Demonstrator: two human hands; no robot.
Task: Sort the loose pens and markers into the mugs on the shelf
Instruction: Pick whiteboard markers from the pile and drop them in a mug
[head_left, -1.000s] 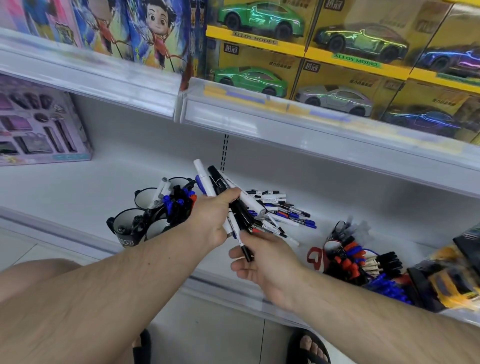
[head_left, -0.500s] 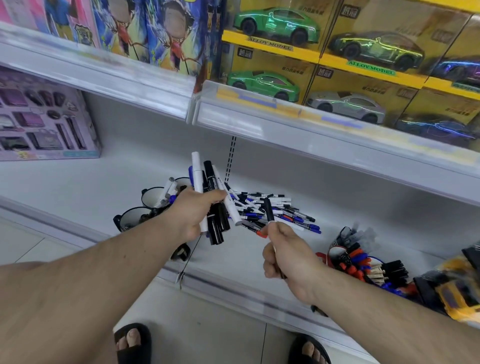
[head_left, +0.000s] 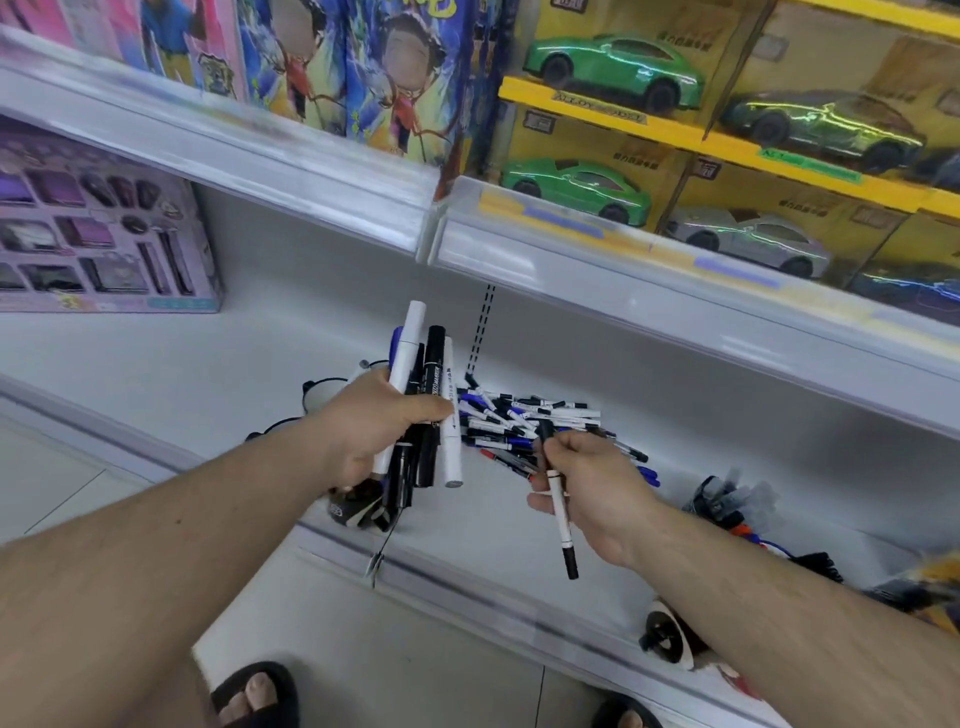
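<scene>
Now the right hand (head_left: 587, 483) had pinched one slim white marker (head_left: 558, 512) free of the pen pile (head_left: 524, 421). Beside that pile, the left hand (head_left: 379, 426) still gripped its marker bundle (head_left: 426, 395), mugs (head_left: 317, 395) not yet fed.

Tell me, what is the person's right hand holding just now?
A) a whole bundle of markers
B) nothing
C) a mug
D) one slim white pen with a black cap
D: the right hand pinches a single white pen, black cap pointing down, while the bundle of markers sits in the left hand.
</scene>
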